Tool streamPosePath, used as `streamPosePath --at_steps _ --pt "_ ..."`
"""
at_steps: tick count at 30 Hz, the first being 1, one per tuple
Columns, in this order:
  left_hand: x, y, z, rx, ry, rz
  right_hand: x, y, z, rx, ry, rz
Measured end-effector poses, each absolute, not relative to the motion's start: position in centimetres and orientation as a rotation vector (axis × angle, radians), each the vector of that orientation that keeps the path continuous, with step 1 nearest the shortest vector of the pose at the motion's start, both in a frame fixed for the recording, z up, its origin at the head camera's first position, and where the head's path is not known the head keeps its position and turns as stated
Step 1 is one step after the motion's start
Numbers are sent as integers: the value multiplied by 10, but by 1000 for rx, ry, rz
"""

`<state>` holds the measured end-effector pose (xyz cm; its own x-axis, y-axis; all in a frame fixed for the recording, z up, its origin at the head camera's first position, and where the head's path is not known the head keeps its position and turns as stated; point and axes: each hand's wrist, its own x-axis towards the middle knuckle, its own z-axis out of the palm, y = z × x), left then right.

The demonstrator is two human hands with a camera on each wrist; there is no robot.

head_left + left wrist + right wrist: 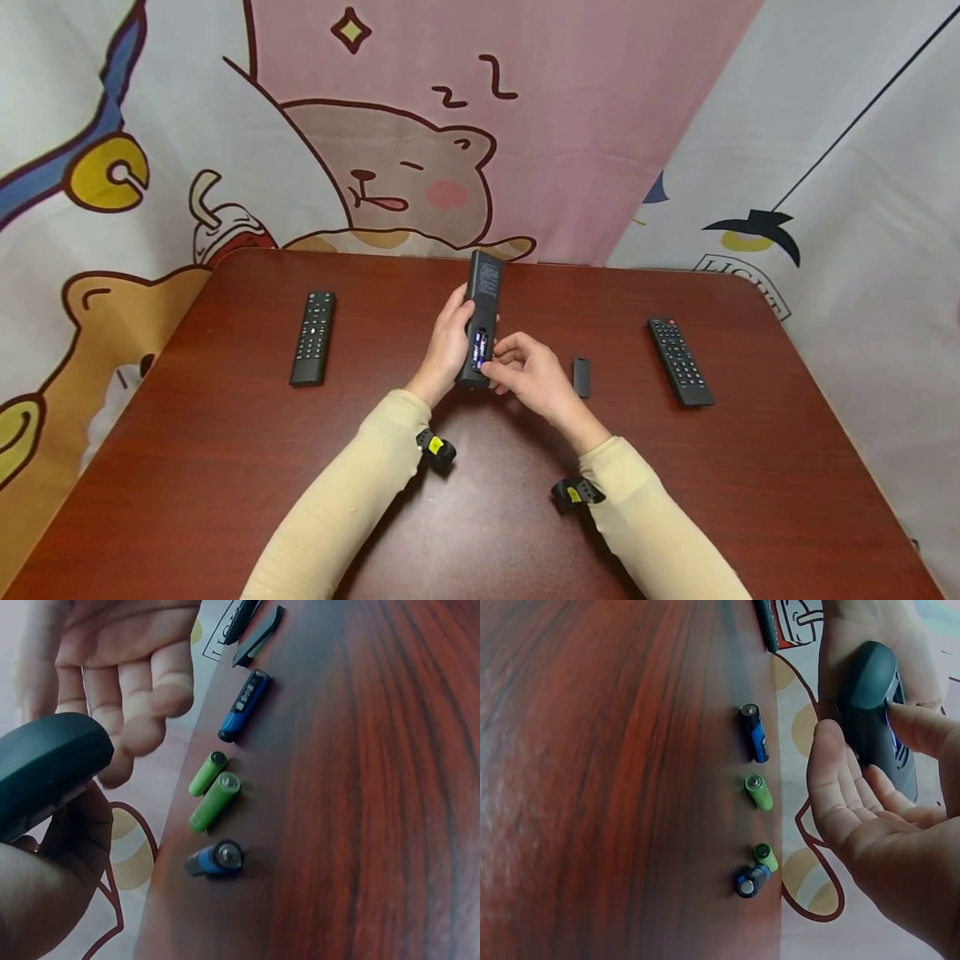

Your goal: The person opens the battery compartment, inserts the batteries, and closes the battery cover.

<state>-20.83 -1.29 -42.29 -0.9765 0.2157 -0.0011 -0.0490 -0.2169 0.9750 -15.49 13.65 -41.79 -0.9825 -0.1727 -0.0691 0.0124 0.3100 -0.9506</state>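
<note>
My left hand (pixel 448 337) grips a black remote control (pixel 484 283), its back turned up and its far end raised. The battery compartment is uncovered, with purple-blue batteries (pixel 480 346) inside. At the compartment's near end, my right hand (pixel 536 375) presses with its thumb, while its other fingers lie loosely along the remote's side. The right wrist view shows this thumb (pixel 922 729) on the compartment, whose inside is mostly hidden there. A small dark battery cover (pixel 581 377) lies on the table to the right of my right hand.
Another black remote (pixel 312 337) lies at the left, and a third remote (pixel 680 362) at the right. Beyond my hands, several loose batteries lie on the table, including a green battery (pixel 215 802) and a blue battery (pixel 244 706). A printed curtain (pixel 570 167) hangs behind the table's far edge.
</note>
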Motion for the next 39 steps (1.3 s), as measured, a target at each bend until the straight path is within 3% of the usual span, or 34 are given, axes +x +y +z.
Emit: streamPosePath --at_steps 11,39 --pt "-211 -25 -422 168 1847 2289 -152 146 -414 -305 2525 -1576" --pt "-215 -48 -429 92 1938 2212 -153 180 -417 -320 2801 -1286"
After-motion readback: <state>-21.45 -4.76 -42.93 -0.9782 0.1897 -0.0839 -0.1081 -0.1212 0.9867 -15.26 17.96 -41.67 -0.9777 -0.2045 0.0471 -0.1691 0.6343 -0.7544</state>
